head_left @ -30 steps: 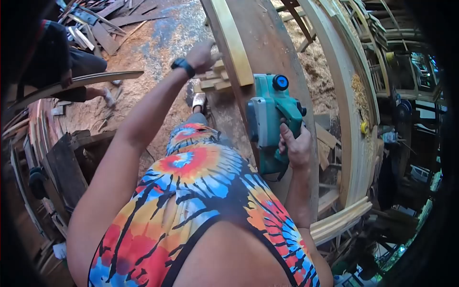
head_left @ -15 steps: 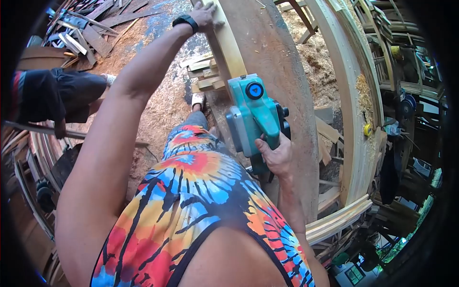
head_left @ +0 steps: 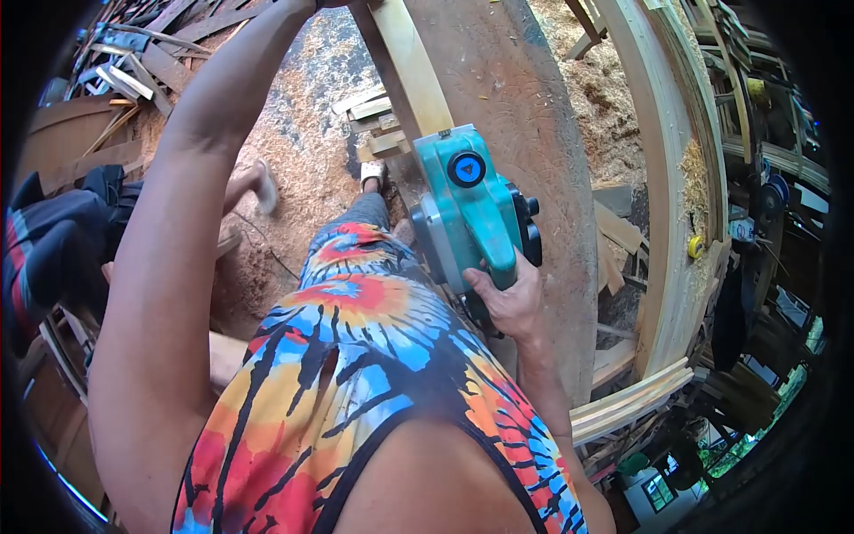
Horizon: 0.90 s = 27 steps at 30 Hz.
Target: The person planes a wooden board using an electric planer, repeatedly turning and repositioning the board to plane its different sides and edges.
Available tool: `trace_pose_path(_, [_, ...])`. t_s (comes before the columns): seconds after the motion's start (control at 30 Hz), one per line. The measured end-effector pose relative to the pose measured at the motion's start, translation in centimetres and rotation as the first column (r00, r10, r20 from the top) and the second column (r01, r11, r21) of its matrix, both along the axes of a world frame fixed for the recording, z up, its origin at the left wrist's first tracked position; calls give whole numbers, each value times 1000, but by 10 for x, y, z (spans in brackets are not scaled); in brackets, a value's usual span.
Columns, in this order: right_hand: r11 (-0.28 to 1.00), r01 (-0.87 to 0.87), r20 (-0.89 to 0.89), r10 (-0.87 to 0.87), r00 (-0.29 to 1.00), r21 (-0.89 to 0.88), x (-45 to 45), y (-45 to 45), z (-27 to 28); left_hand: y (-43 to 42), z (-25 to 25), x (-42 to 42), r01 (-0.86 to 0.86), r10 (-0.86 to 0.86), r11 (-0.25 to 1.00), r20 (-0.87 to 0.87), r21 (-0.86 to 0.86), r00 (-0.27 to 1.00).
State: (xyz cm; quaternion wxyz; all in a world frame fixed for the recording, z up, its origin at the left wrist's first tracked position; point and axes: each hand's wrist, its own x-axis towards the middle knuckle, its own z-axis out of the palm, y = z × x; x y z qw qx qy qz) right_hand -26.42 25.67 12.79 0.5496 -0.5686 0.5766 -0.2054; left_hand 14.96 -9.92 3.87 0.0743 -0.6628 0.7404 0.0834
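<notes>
wood shavings litter the floor around you, with a heap of scrap wood in the upper left of the frame and long planks down the right side. you've got a broad brown board running down from the top edge too. your teal power planer is around the center, its front at the pale wood strip, which stretches to the top edge. your right hand is wrapped tight around the planer's handle. your left hand is mostly cut off up top, near the strip, so can't tell how those fingers are set. small wood blocks sit just left of the strip, and another person is at far left, partly behind your arm.
</notes>
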Motion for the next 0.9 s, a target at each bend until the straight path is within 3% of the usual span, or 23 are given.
trace_pose_path(0.23, [1000,-8,-14,8,1000,-6,4,-6,3,9,8,-5,-27,28,999,-76,16,997])
trace_pose_path(0.9, [999,-18,-21,17,1000,-28,19,-26,1,5,3,-7,-28,29,999,-55,17,998])
